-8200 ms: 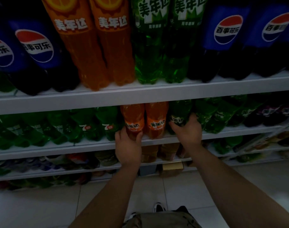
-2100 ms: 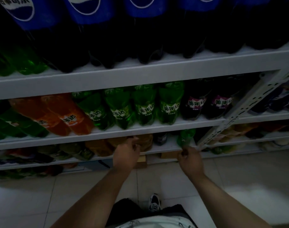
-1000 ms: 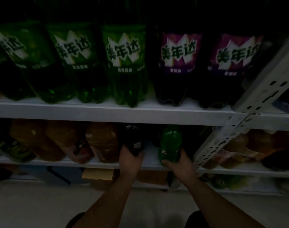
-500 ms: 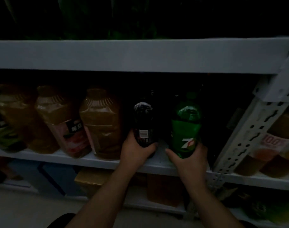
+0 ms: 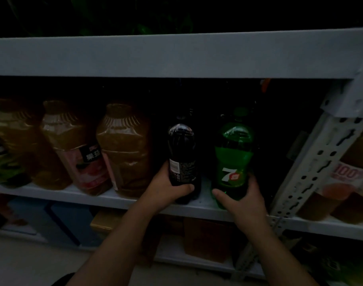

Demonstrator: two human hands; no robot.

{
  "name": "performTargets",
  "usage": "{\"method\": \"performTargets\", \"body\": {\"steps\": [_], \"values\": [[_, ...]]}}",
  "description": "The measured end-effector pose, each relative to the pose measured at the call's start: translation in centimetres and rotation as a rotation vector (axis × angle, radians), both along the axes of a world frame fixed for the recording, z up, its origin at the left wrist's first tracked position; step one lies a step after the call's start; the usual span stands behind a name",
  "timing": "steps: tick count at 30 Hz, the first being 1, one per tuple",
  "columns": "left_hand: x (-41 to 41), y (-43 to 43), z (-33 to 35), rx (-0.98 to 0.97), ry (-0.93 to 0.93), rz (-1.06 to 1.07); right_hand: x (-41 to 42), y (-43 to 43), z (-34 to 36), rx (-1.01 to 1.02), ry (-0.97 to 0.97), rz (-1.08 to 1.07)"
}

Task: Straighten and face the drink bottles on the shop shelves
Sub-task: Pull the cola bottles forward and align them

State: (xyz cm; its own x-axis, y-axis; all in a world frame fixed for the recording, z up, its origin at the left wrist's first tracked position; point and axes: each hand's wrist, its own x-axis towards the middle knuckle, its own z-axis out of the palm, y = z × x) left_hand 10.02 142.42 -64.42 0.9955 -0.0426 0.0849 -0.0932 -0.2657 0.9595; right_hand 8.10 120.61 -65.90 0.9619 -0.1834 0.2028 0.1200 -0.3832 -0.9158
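A dark cola bottle (image 5: 181,141) stands upright on a low white shelf (image 5: 106,198), its back label with small print turned toward me. My left hand (image 5: 166,187) grips its lower body. Right beside it stands a green 7-Up bottle (image 5: 234,149) with its logo facing front. My right hand (image 5: 241,200) grips its base from below and the right. Both bottles stand near the shelf's front edge, a small gap between them.
Three large amber juice bottles (image 5: 124,149) line the shelf to the left. A perforated white upright (image 5: 312,162) slants on the right, more juice bottles (image 5: 349,178) beyond it. The shelf board above (image 5: 176,56) hangs low. Cardboard boxes (image 5: 205,238) sit underneath.
The view has dropped from the upper shelves to this low one. Over the last second both hands took hold of the two small bottles; the 7-Up logo now faces front.
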Motion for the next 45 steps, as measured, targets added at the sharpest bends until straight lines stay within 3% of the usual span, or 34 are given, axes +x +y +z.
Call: {"method": "performTargets", "body": {"steps": [7,13,15,18,20,24,28,34,41,45], "values": [[-1.7,-0.7,-0.1,0.06,-0.075,0.116,-0.1,-0.1,-0.2,-0.023,-0.031,0.01],[-1.7,-4.5,-0.3,0.197,-0.125,0.518,-0.3,0.0,0.1,-0.004,-0.028,-0.003],[-1.5,-5.0,-0.7,0.196,-0.117,0.482,-0.2,-0.1,0.0,-0.011,-0.029,-0.005],[-1.1,-3.6,-1.4,0.062,-0.081,0.217,-0.2,-0.3,-0.1,-0.028,-0.011,0.007],[-1.0,-2.2,-1.5,0.071,-0.082,0.107,-0.3,-0.4,0.0,-0.011,-0.016,0.029],[-1.0,-1.8,-1.7,0.224,-0.175,0.211,-0.4,-0.7,0.0,0.01,-0.021,0.078],[-1.2,-3.0,-1.9,0.351,-0.088,0.351,-0.4,-1.0,0.1,0.025,-0.036,0.1],[-1.6,-1.1,-1.8,0.152,-0.056,0.103,-0.4,-1.2,0.3,0.035,-0.04,0.103],[-2.1,-2.7,-1.6,0.185,-0.08,0.328,-0.2,-1.0,0.8,0.012,-0.04,0.092],[-1.9,-2.6,-1.8,0.217,-0.113,0.265,-0.1,-1.4,1.0,0.015,-0.033,0.088]]}}
